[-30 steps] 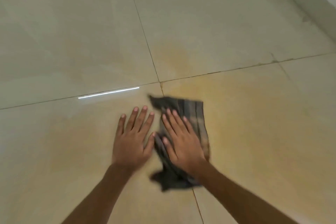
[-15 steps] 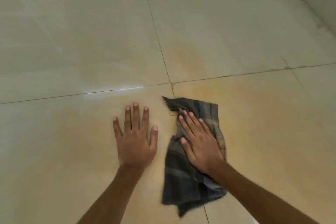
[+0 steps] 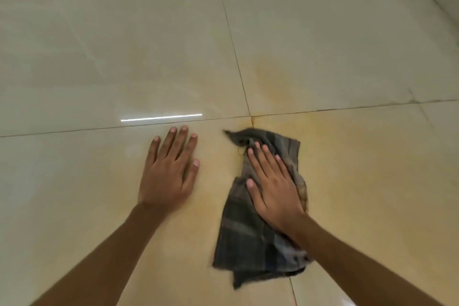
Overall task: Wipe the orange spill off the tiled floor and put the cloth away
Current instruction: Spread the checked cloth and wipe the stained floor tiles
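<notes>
Here the right hand [image 3: 273, 189] lies flat, grip released, pressing the cloth [image 3: 250, 238]; beside the cloth, the left hand [image 3: 169, 174] rests splayed on the orange-tinted floor [image 3: 372, 181].

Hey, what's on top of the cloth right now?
The right hand lies flat on the dark checked cloth, fingers spread. The left hand rests on the bare floor beside it. The tile under the cloth is hidden.

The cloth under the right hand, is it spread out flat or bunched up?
Loosely bunched: the cloth lies rumpled in uneven folds, pressed to the floor by the flat right hand.
</notes>
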